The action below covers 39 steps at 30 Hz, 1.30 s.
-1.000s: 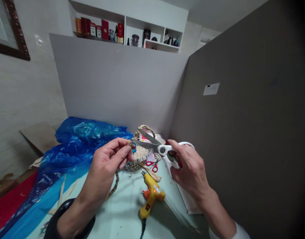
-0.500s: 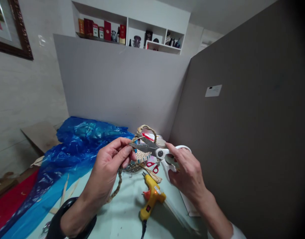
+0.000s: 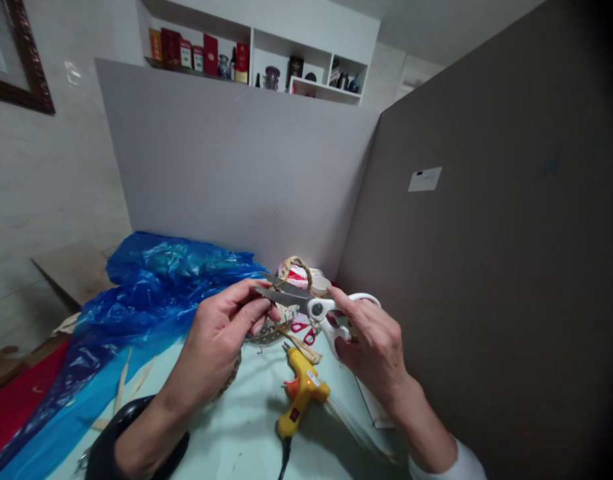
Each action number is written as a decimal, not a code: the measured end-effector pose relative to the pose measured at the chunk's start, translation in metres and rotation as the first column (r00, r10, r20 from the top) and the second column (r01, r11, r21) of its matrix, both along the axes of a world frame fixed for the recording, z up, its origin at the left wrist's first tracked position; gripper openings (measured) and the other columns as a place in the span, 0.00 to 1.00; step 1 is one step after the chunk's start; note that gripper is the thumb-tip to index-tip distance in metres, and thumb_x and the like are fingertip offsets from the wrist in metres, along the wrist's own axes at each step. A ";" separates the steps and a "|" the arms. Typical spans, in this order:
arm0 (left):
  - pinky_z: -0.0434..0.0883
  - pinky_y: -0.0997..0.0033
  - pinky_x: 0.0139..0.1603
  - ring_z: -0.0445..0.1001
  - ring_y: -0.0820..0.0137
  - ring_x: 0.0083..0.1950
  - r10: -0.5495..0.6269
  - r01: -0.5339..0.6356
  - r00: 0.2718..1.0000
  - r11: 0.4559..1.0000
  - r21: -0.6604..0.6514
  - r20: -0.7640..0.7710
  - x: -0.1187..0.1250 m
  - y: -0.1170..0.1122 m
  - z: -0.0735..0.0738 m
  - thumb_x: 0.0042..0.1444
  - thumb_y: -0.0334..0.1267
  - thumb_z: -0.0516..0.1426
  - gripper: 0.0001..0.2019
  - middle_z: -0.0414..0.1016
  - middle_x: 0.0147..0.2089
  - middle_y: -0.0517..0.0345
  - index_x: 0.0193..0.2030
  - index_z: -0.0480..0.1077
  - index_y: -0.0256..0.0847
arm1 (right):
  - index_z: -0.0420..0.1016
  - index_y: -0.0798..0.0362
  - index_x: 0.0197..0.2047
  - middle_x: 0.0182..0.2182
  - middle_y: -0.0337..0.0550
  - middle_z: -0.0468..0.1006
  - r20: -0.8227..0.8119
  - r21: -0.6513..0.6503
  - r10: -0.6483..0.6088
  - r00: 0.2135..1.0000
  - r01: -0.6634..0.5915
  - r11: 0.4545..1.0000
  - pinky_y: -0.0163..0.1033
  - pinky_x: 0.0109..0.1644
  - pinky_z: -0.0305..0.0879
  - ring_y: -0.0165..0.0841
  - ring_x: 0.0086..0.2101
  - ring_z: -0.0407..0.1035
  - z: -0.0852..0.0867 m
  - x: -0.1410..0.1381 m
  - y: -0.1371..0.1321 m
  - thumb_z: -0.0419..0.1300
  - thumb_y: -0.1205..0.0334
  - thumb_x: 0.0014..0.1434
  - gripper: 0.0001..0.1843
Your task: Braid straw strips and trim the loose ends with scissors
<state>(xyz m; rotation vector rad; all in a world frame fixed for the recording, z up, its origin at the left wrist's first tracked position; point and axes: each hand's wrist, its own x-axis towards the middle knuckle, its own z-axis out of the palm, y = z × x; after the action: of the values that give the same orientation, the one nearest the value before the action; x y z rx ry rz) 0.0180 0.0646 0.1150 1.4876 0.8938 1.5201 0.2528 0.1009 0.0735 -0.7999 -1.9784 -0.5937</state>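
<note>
My right hand [image 3: 371,340] is closed around the handles of white-handled scissors [image 3: 317,308], whose blades are parted a little and point left. The blade tips reach my left hand [image 3: 226,327], which pinches a braided straw cord [image 3: 302,267] between thumb and fingers. One part of the cord loops up behind the blades; another part hangs below my left hand. Just what lies between the blades is too small to make out. A yellow glue gun [image 3: 301,387] lies on the table below the scissors.
Crumpled blue plastic [image 3: 171,267] covers the left and back of the table [image 3: 226,440]. Red-handled scissors [image 3: 309,337], a pale cup [image 3: 320,287] and straw strips [image 3: 306,350] lie behind the glue gun. Grey panels [image 3: 236,167] stand behind and to the right.
The scissor blades have drawn closer together and sit slightly further left over my left fingers. The cord's loop has dropped a little. The whole view has shifted slightly.
</note>
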 end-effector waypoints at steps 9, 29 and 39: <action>0.62 0.75 0.32 0.61 0.75 0.28 0.006 -0.006 1.000 1.000 0.017 -0.005 0.001 0.004 -0.002 0.63 0.36 0.59 0.06 0.76 0.30 0.62 0.35 0.77 0.43 | 0.68 0.54 0.63 0.32 0.42 0.82 -0.024 -0.001 0.005 1.000 -0.005 1.000 0.39 0.38 0.70 0.36 0.32 0.75 0.001 0.002 -0.002 0.51 0.80 0.47 0.39; 0.65 0.77 0.30 0.71 0.70 0.29 -0.044 0.069 0.937 0.996 0.059 -0.348 0.007 -0.011 0.000 0.59 0.41 0.62 0.06 0.76 0.28 0.60 0.31 0.78 0.46 | 0.71 0.51 0.42 0.35 0.39 0.80 -0.988 -0.127 -0.135 0.076 -0.895 0.427 0.30 0.30 0.71 0.31 0.35 0.77 0.036 -0.033 -0.020 0.75 0.59 0.47 0.22; 0.65 0.74 0.31 0.70 0.70 0.28 0.369 -0.141 0.788 0.888 0.438 -0.493 0.022 -0.016 -0.012 0.60 0.35 0.60 0.03 0.75 0.30 0.59 0.36 0.77 0.44 | 0.67 0.49 0.43 0.26 0.29 0.72 -0.991 -0.126 -0.112 0.070 -0.763 0.634 0.29 0.26 0.64 0.24 0.24 0.65 0.038 -0.031 -0.026 0.74 0.62 0.47 0.24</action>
<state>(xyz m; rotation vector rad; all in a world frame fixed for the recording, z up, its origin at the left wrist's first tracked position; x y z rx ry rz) 0.0396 0.0484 0.1025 2.2592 1.2377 1.5243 0.2218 0.0745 0.1115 -0.6856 -0.8689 0.9613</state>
